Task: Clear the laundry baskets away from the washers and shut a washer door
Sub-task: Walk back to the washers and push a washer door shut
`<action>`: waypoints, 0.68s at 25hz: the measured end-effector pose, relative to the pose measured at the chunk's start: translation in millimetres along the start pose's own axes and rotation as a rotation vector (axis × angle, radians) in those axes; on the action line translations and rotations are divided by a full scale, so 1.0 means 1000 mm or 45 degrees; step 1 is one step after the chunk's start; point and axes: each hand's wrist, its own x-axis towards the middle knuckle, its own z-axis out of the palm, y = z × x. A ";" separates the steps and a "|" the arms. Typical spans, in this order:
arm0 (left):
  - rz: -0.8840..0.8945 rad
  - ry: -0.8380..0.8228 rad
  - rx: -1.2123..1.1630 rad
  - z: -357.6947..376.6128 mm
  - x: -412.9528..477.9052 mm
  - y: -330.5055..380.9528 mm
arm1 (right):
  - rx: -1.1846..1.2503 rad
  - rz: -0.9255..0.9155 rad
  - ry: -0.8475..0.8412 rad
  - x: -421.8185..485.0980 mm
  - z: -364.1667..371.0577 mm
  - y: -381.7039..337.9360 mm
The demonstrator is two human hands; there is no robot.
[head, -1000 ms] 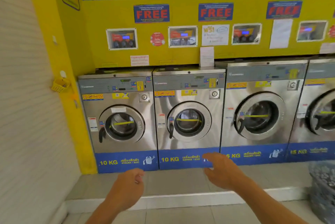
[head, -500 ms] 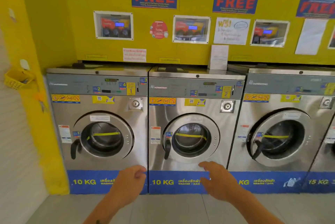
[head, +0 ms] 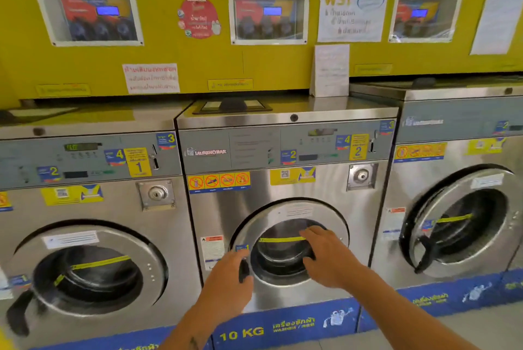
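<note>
In front of me, the middle stainless-steel washer (head: pixel 283 191) marked 2 carries the round steel-rimmed glass door (head: pixel 285 216), which looks almost flush; no laundry basket is in view. My right hand (head: pixel 325 257) lies on the glass, fingers straight and a little apart. My left hand (head: pixel 226 276) is at the black door handle (head: pixel 244 271), fingers curled, but I cannot tell if they clamp it. I would press evenly with the right palm toward the handle side, then turn the handle until it latches.
</note>
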 end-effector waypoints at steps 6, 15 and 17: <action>-0.110 0.073 0.097 0.047 0.132 -0.005 | -0.268 -0.197 -0.123 0.138 0.022 0.043; -0.223 0.192 0.283 0.102 0.202 -0.044 | -0.343 -0.313 -0.076 0.193 0.057 0.069; -0.221 0.237 0.227 0.102 0.205 -0.049 | -0.372 -0.332 -0.106 0.195 0.054 0.069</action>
